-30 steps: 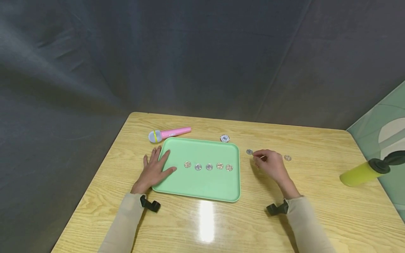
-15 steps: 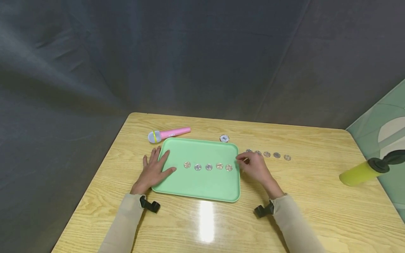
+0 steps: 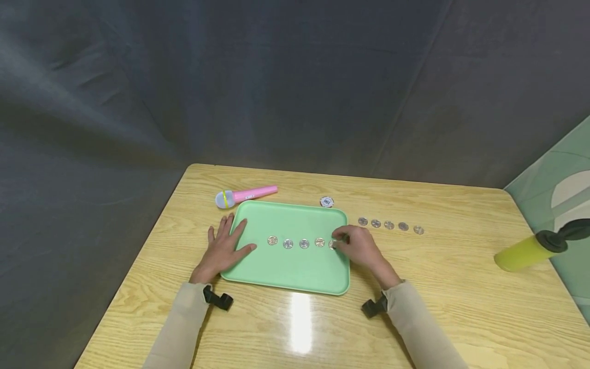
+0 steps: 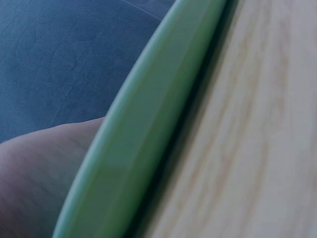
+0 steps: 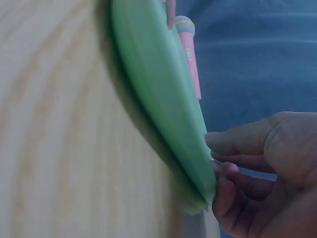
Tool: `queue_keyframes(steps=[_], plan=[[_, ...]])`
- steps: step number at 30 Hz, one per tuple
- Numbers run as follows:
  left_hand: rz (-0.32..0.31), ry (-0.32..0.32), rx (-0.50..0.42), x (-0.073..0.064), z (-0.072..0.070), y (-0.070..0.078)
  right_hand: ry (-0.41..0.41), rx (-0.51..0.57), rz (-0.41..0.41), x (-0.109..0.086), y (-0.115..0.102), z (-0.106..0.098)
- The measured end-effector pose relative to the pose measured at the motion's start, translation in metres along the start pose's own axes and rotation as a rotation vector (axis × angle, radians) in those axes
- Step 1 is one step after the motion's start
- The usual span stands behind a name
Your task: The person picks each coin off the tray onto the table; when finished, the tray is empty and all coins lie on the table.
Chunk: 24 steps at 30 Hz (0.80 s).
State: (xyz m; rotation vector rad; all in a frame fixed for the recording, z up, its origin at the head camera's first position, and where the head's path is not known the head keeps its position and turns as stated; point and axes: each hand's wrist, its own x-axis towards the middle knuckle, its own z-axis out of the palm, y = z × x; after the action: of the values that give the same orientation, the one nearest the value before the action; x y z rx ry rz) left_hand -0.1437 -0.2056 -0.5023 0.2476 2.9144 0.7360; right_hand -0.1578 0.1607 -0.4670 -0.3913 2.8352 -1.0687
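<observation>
A mint-green tray (image 3: 295, 269) lies on the wooden table (image 3: 461, 287) with a row of several coins (image 3: 296, 243) across its middle. My right hand (image 3: 337, 241) reaches over the tray's right rim, and its curled thumb and fingers pinch the rightmost tray coin (image 3: 332, 245), which is partly hidden. The right wrist view shows those fingers (image 5: 237, 144) bent over the tray rim (image 5: 158, 89). My left hand (image 3: 229, 233) lies flat on the tray's left edge with fingers spread; the left wrist view shows only the rim (image 4: 148, 124) and a bit of hand.
Several more coins (image 3: 389, 225) lie in a row on the table, right of the tray. A pink toy microphone (image 3: 246, 196) and a white chip (image 3: 327, 202) lie behind the tray. A yellow bottle (image 3: 530, 251) lies at the far right. A dark curtain backs the table.
My right hand left the row of coins on the table and moved left onto the tray's rightmost coin. The left hand has stayed still.
</observation>
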Motion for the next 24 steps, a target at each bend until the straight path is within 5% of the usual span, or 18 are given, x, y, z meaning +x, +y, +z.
queue_keyframes(steps=[24], plan=[[-0.001, -0.007, -0.013, -0.001, -0.002, 0.002, -0.016, -0.107, 0.023, 0.0, -0.004, 0.012]])
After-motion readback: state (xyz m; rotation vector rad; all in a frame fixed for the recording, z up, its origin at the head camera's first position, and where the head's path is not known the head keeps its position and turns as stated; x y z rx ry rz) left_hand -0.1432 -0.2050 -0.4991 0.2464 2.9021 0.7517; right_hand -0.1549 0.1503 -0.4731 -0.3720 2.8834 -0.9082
